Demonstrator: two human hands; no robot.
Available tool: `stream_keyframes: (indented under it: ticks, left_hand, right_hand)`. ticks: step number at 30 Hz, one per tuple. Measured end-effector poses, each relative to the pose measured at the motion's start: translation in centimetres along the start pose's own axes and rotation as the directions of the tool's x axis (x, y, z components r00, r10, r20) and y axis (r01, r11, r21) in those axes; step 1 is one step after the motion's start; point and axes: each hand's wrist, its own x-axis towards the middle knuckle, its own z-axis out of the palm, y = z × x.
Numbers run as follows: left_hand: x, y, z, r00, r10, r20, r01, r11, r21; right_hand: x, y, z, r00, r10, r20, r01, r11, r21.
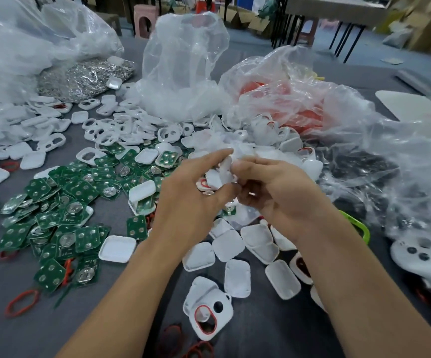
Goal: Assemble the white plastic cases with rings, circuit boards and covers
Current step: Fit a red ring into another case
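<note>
Left hand (pixel 191 195) and right hand (pixel 276 192) pinching blurred case parts (pixel 222 174) together.
Left of grip, dozens of boards (pixel 54 223); below, some ten covers (pixel 237 277), one ringed case (pixel 209 319); beyond, three bags (pixel 183 73).

One head-worn wide-angle view looks forward and down, close over the grey table (pixel 273 329) and both forearms.
</note>
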Motion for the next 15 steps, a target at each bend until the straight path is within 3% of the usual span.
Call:
stream_keyframes:
  ticks: [2,4,5,7,10,15]
  left_hand:
    - [-0.5,0.0,0.7,1.000,0.004,-0.027,-0.004,1.000,0.016]
    - [-0.6,0.2,1.1,0.997,-0.052,-0.060,0.053,0.999,0.007]
    - [-0.5,0.3,1.2,0.993,-0.098,-0.068,0.096,0.995,-0.031]
    - [-0.1,0.3,1.2,0.984,-0.163,-0.078,0.150,0.977,-0.154]
    - [0.1,0.2,1.2,0.975,-0.215,-0.058,0.184,0.924,-0.334]
    - [0.0,-0.1,1.3,0.971,-0.240,-0.015,0.219,0.907,-0.359]
  right_hand:
    - [-0.4,0.1,-1.4,0.998,-0.043,-0.044,0.040,0.997,-0.069]
    - [-0.1,0.0,-3.5,0.955,-0.202,-0.216,0.116,0.927,-0.356]
    - [0.4,-0.3,-4.6,0.904,-0.318,-0.286,0.112,0.821,-0.560]
    - [1.6,-0.8,-6.0,0.858,-0.440,-0.263,0.031,0.556,-0.831]
    - [3.4,-0.9,-5.9,0.913,-0.348,-0.211,-0.086,0.342,-0.936]
    - [4.9,-0.2,-4.0,0.901,-0.401,-0.163,-0.174,0.009,-0.985]
